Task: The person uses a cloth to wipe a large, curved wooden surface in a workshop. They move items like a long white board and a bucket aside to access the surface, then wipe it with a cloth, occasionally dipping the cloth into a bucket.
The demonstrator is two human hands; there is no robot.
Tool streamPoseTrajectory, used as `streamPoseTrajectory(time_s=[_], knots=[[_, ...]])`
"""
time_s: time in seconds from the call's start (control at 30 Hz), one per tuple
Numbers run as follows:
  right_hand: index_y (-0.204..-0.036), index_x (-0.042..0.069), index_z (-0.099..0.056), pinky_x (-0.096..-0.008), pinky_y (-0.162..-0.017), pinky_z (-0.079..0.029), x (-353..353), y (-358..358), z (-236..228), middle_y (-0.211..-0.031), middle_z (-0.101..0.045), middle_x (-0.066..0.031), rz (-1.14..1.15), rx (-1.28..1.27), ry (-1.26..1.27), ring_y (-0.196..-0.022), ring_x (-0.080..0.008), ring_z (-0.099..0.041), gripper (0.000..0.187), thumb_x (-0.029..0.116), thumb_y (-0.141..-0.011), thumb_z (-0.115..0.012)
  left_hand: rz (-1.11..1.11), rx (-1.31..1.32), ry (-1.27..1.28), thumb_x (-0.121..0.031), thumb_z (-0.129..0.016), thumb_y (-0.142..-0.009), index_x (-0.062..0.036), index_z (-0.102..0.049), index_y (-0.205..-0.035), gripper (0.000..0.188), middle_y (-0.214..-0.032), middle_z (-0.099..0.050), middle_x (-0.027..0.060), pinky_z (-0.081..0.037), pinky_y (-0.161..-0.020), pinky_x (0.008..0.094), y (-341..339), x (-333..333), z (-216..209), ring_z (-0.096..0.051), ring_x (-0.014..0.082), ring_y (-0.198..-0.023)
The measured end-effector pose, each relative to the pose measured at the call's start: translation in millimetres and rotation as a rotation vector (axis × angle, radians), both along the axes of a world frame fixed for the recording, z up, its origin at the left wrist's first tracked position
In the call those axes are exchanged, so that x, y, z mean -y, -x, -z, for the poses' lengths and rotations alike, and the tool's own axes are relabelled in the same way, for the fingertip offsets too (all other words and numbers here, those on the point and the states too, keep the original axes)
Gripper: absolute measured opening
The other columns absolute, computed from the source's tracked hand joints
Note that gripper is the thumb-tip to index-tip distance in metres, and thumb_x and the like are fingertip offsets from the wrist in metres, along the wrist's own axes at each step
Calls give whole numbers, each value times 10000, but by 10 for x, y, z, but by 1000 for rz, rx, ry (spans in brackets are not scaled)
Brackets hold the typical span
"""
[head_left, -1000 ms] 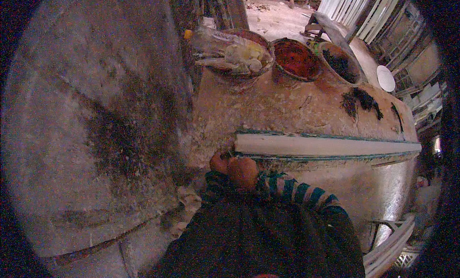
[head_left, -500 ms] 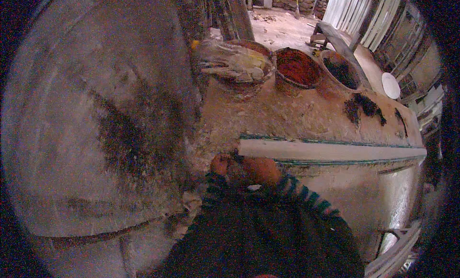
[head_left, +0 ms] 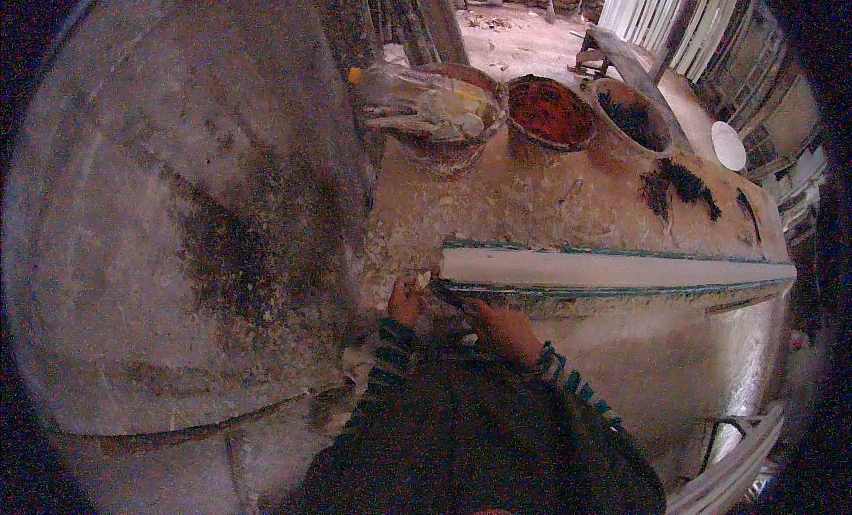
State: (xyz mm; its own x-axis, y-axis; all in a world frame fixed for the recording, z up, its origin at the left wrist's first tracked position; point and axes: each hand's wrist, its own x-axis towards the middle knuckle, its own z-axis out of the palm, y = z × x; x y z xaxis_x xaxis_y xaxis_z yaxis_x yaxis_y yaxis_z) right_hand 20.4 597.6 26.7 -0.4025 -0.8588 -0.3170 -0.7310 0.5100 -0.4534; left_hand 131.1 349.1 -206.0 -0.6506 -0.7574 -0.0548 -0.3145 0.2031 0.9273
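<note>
My left hand [head_left: 404, 300] is closed in front of my body, beside the near end of a long pale bar with green edges [head_left: 603, 268]. A small whitish piece [head_left: 424, 280] shows at its fingertips. To its right, my right hand [head_left: 504, 327] is closed around a thin dark object [head_left: 451, 293] that points toward the left hand. Its kind is too dim to make out. Just below the hands is another small white piece [head_left: 469, 339] against my dark clothing [head_left: 479, 426].
A large grey, dark-stained surface [head_left: 177, 204] fills the left. Ahead stand a container draped with clear plastic [head_left: 435, 102], one with reddish contents [head_left: 550, 114] and one with dark contents [head_left: 632, 116]. A white round object [head_left: 729, 146] is at the right, near a wooden bench [head_left: 626, 58].
My hands have drawn apart, the right one moving slightly to the right. The whitish piece and the thin dark object now show between them.
</note>
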Motion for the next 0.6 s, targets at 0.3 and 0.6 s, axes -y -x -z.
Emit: streamPoseTrajectory(time_s=[0.3, 0.6], knots=[[-1312, 129, -544, -540, -567, -542, 429, -101, 148, -783, -708, -187, -28, -133, -2, -715, -398, -715, 346, 250, -989, -559, -51, -14, 136, -383, -702, -974, -135, -598, -1226, 369, -1008, -751, 157, -575, -783, 441, 69, -36, 111, -734, 310, -885], [-1225, 141, -650, -525, -554, -566, 747, -126, 474, -778, -727, -180, -19, -304, 21, -669, -389, -719, 318, 299, -957, -582, -71, 88, 151, -346, -634, -1022, -129, -588, -1213, 293, -1028, -740, 176, -574, -781, 444, 154, -208, 169, -727, 330, -885]])
